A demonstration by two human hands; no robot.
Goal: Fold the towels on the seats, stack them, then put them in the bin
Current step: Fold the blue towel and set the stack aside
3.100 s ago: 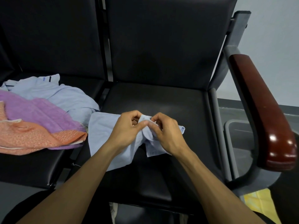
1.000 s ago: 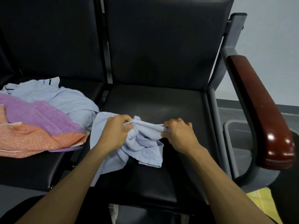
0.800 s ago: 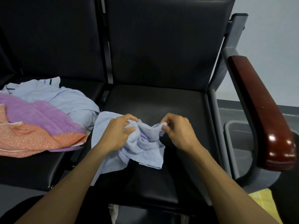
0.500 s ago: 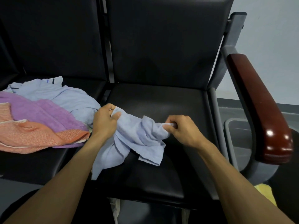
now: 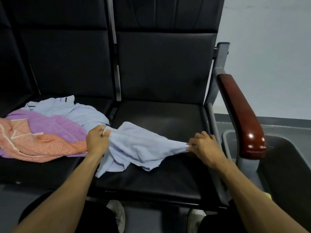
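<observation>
On the right-hand black seat (image 5: 159,118), a light blue towel (image 5: 139,147) lies crumpled and stretched sideways between both hands. Left hand (image 5: 97,142) grips its left corner, fingers curled round the cloth, at the gap between the two seats. Right hand (image 5: 204,147) pinches the opposite corner near the seat's right edge, knuckles up. Towel is taut along its top edge between the two grips; the rest sags in loose folds onto the seat cushion toward the front. Not folded yet.

Left seat (image 5: 50,170) carries the unfolded pile: an orange towel (image 5: 33,145) at front, a purple towel (image 5: 50,125) partly under it, and a second pale blue towel (image 5: 72,110) with dark stripes at the back, its right end close to the left hand.

Wooden armrest (image 5: 242,115) on a grey frame bounds the right seat. Grey bin (image 5: 227,137) sits on the floor just beyond it, mostly hidden by the armrest; can't tell what's inside. Two shoes (image 5: 117,214) show under the seat front.
</observation>
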